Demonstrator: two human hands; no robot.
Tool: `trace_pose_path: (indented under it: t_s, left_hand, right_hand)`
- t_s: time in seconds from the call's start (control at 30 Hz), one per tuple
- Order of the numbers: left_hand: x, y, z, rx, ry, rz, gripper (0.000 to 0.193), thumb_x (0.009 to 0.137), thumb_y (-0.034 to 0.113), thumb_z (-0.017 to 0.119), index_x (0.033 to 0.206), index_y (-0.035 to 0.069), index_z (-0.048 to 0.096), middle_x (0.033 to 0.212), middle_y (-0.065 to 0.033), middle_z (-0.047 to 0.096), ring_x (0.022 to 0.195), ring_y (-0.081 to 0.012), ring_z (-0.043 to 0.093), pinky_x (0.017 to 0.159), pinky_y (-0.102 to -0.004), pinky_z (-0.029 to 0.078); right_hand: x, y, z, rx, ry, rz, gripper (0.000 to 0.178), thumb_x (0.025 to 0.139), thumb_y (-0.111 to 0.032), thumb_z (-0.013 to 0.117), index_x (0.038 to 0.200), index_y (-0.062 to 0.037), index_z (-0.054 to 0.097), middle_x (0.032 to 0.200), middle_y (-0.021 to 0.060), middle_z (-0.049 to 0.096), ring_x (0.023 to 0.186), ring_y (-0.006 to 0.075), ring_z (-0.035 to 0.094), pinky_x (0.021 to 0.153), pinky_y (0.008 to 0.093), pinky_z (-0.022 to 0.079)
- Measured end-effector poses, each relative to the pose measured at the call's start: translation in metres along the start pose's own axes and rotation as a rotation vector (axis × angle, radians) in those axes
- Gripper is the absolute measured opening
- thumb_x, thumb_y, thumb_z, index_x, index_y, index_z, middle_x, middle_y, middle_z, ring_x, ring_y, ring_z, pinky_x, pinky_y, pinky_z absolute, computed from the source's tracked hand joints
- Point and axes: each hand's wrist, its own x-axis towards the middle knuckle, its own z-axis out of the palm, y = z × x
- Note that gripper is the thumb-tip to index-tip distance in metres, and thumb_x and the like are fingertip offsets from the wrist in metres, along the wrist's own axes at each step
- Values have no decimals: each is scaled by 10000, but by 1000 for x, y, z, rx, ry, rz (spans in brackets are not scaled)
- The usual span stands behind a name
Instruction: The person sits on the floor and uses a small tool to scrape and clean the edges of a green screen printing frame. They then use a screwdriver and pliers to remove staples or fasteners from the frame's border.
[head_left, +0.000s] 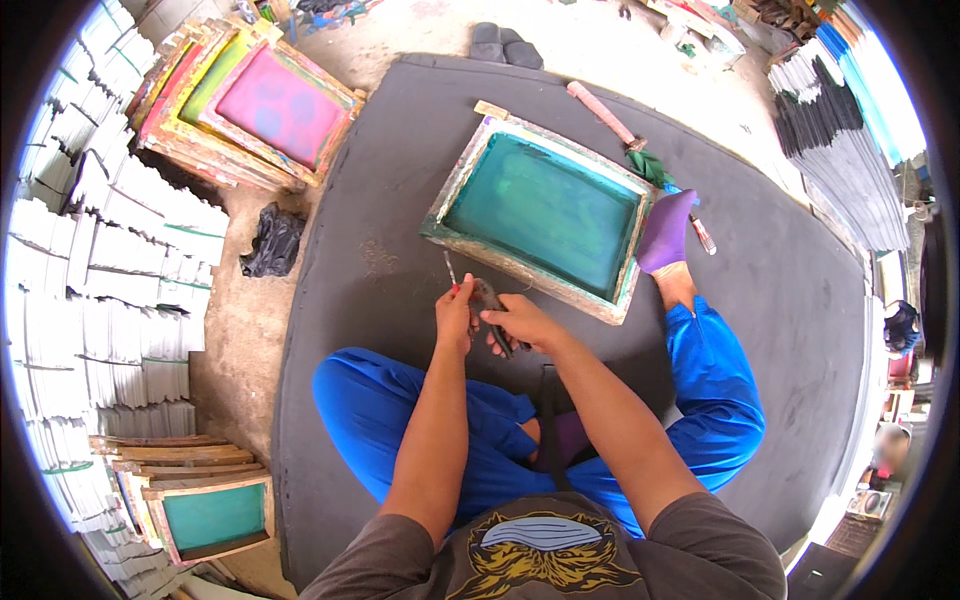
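Observation:
Pinched in my left hand (457,318) is a thin, pale, rod-like piece (449,265), with a spot of red near my fingertips; its exact kind is too small to make out. My right hand (527,324) is closed round the dark handles of a pair of pliers (487,295), whose jaws are close beside my left fingers. Just beyond both hands, a wooden screen-printing frame (535,262) with green-stained mesh (545,215) lies tilted on the dark mat. My foot in a purple sock (664,232) rests against its right end.
Past the frame lie a pink-handled tool (600,112), a dark green cloth (650,168) and a small red-and-white-handled tool (704,236). More frames (275,115) lean at the far left, others (212,515) at the near left. A black plastic bag (273,240) sits beside the mat (340,300).

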Motion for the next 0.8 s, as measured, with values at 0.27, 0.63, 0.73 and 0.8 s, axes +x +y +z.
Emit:
trace_pose_path:
  t_s: [0.27, 0.63, 0.73, 0.8]
  left_hand:
    - [26, 15, -36, -59, 257, 21, 262, 918, 288, 789, 926, 39, 707, 777, -36, 670, 458, -106, 470, 434, -293, 357]
    - [38, 2, -36, -122, 365, 70, 233, 950, 298, 737, 1018, 82, 681, 865, -53, 703, 440, -114, 468, 408, -295, 362]
    - [42, -8, -32, -102, 303, 83, 232, 959, 305, 726, 1021, 87, 673, 873, -44, 702, 437, -113, 465, 406, -292, 360]
    - [40, -9, -24, -99, 299, 82, 234, 966, 283, 720, 1019, 63, 662, 847, -68, 695, 410, -114, 456, 388, -290, 348]
  right_hand:
    - [57, -5, 29, -26, -171, 94, 372, 1016, -342, 621, 1151, 3, 589, 958, 151, 651, 743, 235, 671, 596, 393, 595]
    - [19, 34, -8, 60, 147, 74, 310, 1058, -335, 556, 1200, -59, 556, 959, 154, 704, 757, 251, 707, 597, 415, 592]
    - [2, 41, -25, 48, 318, 109, 317, 1061, -339, 552, 1219, -64, 547, 973, 159, 712, 773, 255, 712, 625, 429, 591]
    - [-7, 35, -35, 193, 277, 127, 342, 1063, -345, 548, 1246, -57, 526, 975, 168, 713, 807, 274, 727, 662, 442, 588]
